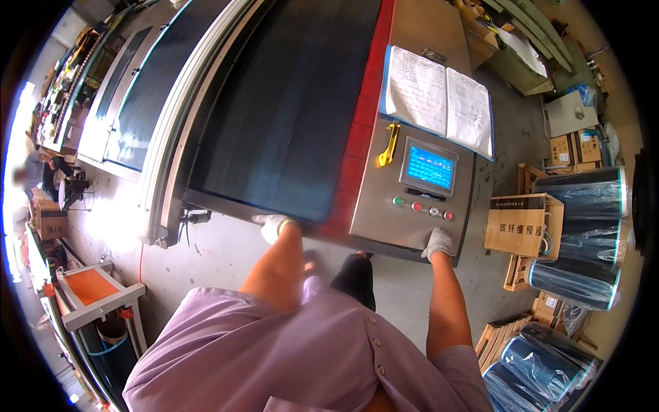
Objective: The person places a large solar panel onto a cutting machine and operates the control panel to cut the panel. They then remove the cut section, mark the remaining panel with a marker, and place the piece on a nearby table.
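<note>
My left hand (276,227), in a white knit glove, rests at the front edge of the machine's flat bed, with a finger stretched out to the left. It is open and holds nothing that I can see. A dark sheet (281,117) covers the bed, with a red strip (357,137) along its right side. My right hand (437,243), also gloved, lies open on the front edge of the metal control panel (377,220). Just above it are several round buttons (416,206), a black marker pen (425,194) and a lit touchscreen (430,167).
A yellow utility knife (388,145) lies beside the screen, below an open notebook (439,96). Plastic-wrapped rolls (580,237) and a cardboard box (515,226) stand on the right. At left are a long rail (180,103), a small orange-topped frame (90,286) and a distant person (34,172).
</note>
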